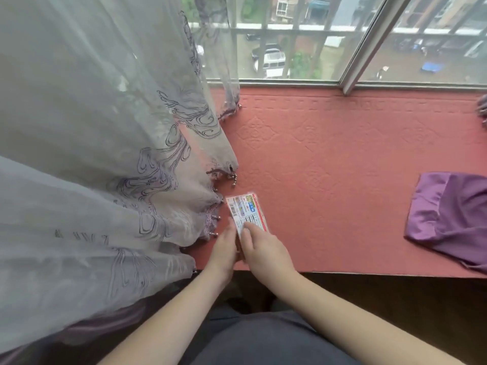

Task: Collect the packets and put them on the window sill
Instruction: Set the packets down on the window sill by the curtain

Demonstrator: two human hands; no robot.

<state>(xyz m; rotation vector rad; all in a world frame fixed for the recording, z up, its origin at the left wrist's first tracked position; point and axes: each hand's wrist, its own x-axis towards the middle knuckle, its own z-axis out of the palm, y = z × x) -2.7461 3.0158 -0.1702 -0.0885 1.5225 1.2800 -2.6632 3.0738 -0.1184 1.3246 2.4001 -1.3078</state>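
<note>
A wide window sill [342, 159] runs ahead of both hands, covered in a reddish-pink quilted mat stitched with diamond shapes and a border of small rectangles along its far edge. Beyond it a window [303, 38] with pale metal frames and bars looks down on parked cars, wet ground and neighbouring buildings. To the left of the hands hangs a sheer grey curtain [105, 154] embroidered with dark swirling lines, its hem trimmed in purple with small metal beads; the lowest beads dangle just beside the left hand [224, 248]. Well off to the right of the right hand [263, 248], a purple cloth [453, 219] lies crumpled on the sill, reaching past its near edge. The two hands are close together near the front of the sill, gripping the packets [247, 216] between them: the left hand's fingers run along the left side and the right hand's fingers press on the top face. The packets extend forward from the fingertips, over the mat, close to the curtain hem; whether they touch the mat cannot be told. The top face is white with a red border, a barcode at the far left corner, a blue panel and blocks of small print, all too blurred to read.
</note>
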